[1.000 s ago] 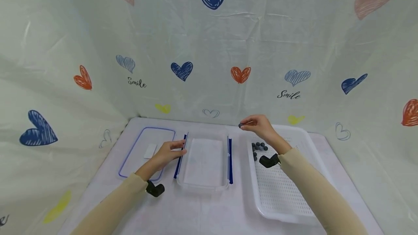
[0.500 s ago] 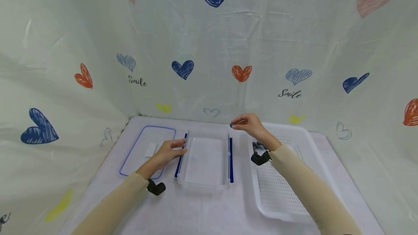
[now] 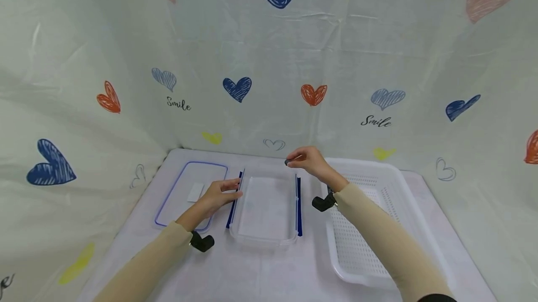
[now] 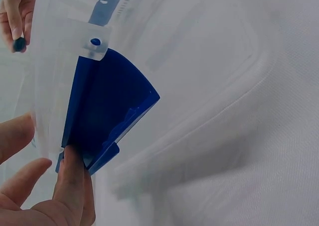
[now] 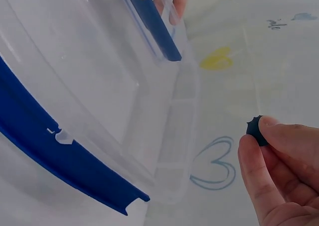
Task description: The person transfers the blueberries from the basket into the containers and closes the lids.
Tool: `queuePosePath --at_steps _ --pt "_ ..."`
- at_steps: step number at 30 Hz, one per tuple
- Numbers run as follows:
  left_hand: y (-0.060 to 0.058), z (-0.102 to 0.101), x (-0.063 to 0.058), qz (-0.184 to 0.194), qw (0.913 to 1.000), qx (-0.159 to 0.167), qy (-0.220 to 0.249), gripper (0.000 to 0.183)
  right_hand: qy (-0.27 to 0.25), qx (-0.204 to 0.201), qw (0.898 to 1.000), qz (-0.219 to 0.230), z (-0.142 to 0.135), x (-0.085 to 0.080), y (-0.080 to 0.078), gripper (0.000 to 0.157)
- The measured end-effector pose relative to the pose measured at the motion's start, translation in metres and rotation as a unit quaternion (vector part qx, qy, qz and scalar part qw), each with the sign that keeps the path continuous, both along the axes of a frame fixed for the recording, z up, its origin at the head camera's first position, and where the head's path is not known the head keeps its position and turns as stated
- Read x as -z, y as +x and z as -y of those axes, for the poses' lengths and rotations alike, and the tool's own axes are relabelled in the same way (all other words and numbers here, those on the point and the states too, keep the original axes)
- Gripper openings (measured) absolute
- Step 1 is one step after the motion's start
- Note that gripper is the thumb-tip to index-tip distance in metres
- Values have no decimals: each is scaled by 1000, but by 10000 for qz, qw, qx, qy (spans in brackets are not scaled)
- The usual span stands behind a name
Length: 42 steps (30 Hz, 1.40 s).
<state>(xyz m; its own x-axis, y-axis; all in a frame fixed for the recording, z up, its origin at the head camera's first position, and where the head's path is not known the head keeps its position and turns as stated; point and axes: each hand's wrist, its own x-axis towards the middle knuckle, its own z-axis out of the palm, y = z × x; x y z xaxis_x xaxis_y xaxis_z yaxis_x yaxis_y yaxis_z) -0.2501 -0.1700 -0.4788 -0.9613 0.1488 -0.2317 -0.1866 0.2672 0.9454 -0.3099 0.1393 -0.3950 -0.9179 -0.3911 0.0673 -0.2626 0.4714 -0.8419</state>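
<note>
Between thumb and fingertips my right hand (image 3: pixel 310 159) pinches a blueberry (image 5: pixel 256 131), small and dark with a jagged crown. In the head view it hovers near the far right corner of a clear plastic box (image 3: pixel 266 235). This box is uncovered and has blue side latches (image 5: pixel 75 156) folded outward. My left hand (image 3: pixel 219 194) grips the box's left side; in the left wrist view its fingers (image 4: pixel 73 181) lie against the blue latch (image 4: pixel 107 94) and its thumb is near the wall. No berries show inside the box.
A white perforated basket (image 3: pixel 341 271) stands on the right, partly under the right forearm. Left of the box lies a clear lid (image 3: pixel 178 201) with a blue rim and a small white rectangle (image 3: pixel 195 192) on it. A heart-printed curtain (image 3: pixel 269 59) rises behind the table.
My right hand has moved left with the blueberry, from the basket's far left corner toward the box. Its wrist now covers the berries seen in the basket earlier. The left hand stays put.
</note>
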Motion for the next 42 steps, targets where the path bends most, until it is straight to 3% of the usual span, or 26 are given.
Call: queuePosePath --at_steps 12,25,35,42 --pt "-1 0 -4 -5 9999 115 48 56 -41 -44 10000 28 25 10 -8 17" --pt "-1 -2 -6 22 9998 81 152 55 -89 19 9995 310 47 36 -19 15" --pt "-1 -2 -3 10 10000 34 84 56 -17 55 9988 478 61 47 -19 14" --pt "0 0 -3 49 9999 -4 122 56 64 -12 9995 324 67 55 -19 14"
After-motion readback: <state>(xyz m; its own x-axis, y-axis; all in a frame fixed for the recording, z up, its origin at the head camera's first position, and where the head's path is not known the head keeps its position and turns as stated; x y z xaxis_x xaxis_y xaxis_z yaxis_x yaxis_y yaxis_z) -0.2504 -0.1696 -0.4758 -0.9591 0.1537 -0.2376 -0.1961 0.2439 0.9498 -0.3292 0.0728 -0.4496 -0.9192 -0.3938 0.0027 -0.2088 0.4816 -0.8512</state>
